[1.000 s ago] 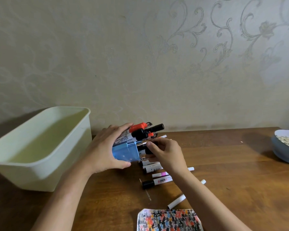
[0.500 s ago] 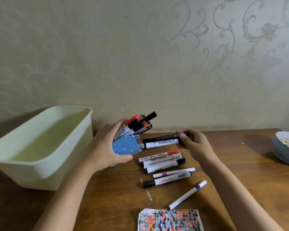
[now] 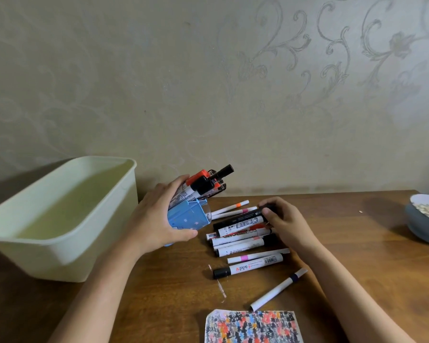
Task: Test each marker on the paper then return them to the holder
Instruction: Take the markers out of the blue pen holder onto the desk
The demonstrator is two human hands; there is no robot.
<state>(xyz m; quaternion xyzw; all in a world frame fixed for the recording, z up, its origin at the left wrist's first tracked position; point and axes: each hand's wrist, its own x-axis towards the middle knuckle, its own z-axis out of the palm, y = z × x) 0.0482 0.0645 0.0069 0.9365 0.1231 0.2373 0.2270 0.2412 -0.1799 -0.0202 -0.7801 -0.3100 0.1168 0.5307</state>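
Markers [image 3: 240, 240] loose on table [image 3: 357, 243], holder [image 3: 187, 216] tilted

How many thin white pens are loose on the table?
4: orange-banded pen and pink-banded pen behind the marker pile, a second pink-banded one in front of it, dark-banded one near the paper. Others may hide under the pile.

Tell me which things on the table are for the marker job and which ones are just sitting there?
For the job:
- blue holder, tilted, gripped by the left hand
- black marker under the right hand
- loose markers lying on the table
- scribbled paper

Just lying about:
- pale green tub
- bowl at the right edge
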